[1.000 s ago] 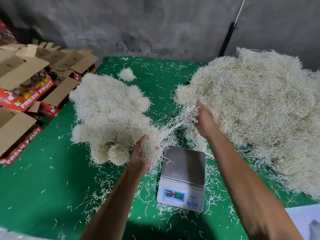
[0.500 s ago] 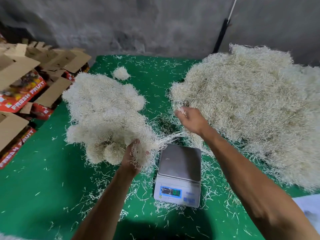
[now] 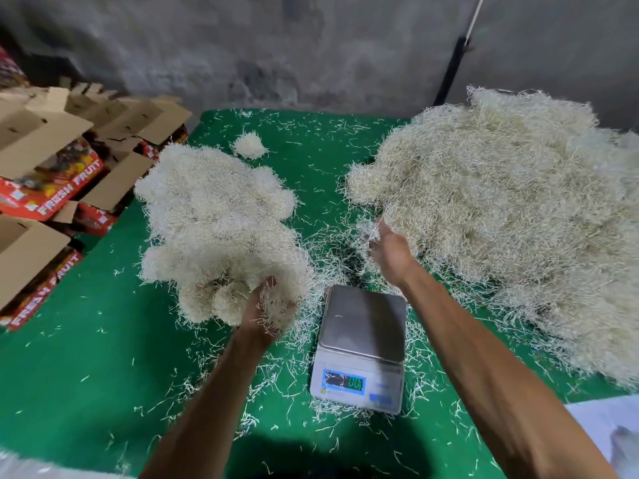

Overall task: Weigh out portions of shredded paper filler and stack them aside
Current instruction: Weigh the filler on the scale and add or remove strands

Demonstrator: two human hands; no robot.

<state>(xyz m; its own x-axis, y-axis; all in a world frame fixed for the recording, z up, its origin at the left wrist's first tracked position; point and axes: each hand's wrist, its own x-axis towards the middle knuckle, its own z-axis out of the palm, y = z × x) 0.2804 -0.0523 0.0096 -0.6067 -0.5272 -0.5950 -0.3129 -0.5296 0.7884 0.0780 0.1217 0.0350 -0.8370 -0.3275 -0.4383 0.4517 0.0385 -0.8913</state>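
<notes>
Left hand (image 3: 262,314) is clenched around a clump of shredded paper (image 3: 280,299), held just left of the scale (image 3: 361,347) and right against the near edge of the stacked portions (image 3: 214,229), so the clump blends into that heap and I can't tell where one ends and the other starts. Right hand (image 3: 390,252) is up beyond the scale, at the near left edge of the big loose pile (image 3: 511,223), fingers curled and pinching a small tuft of strands (image 3: 368,231) (only a few wisps show above the knuckles). Scale sits on the green table cover (image 3: 86,368) between the two forearms, steel platter bare apart from a stray strand or two, blue display lit with green digits that are too blurred to read. Stacked portions lie left of centre as rounded bundles pressed together; one small separate ball (image 3: 249,145) sits beyond them toward the back edge, apart from the heap. Big loose pile fills the right side and runs to the frame edge. Loose strands are scattered all over the cover, thickest around the scale. Far left, off the table: flattened and open cardboard boxes (image 3: 52,174), red print reading FRESH FRUIT. Grey concrete wall (image 3: 276,46) behind, with a dark pole (image 3: 453,70) leaning against it at upper right.
</notes>
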